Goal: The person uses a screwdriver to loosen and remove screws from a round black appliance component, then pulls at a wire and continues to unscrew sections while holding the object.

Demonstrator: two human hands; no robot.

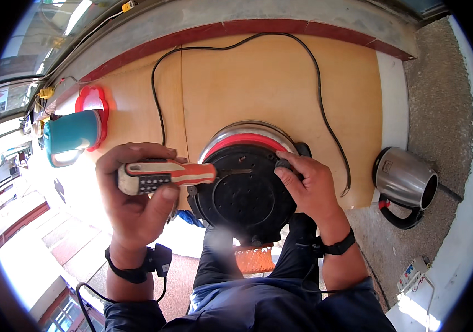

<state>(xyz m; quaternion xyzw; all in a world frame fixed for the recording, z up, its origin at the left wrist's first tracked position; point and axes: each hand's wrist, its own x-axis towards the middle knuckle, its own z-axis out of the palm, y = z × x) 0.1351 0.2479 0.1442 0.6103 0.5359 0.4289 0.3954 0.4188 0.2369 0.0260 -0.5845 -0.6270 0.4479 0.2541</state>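
Plainly, the round appliance [236,202] was the centre of it all, its black, holed face turned up, with a red band and steel rim showing along its far side, while the person's legs [214,249] were at its near side. At its left, the left hand [134,213] had its fingers curled round the handle of a screwdriver [170,173], whose dark shaft reached over the black face; I couldn't tell whether the tip touched it. On the appliance's upper right edge, the right hand [319,188] had thumb and forefinger drawn narrow on a small dark knob [283,164], though whether that was fixed or loose I couldn't tell. Beyond the appliance, a black cord [269,34] arched across the wooden tabletop [247,72]. Well to the appliance's left stood a teal jug [73,133] beside a red scalloped tray [89,98], and well to its right, a steel kettle [405,177].
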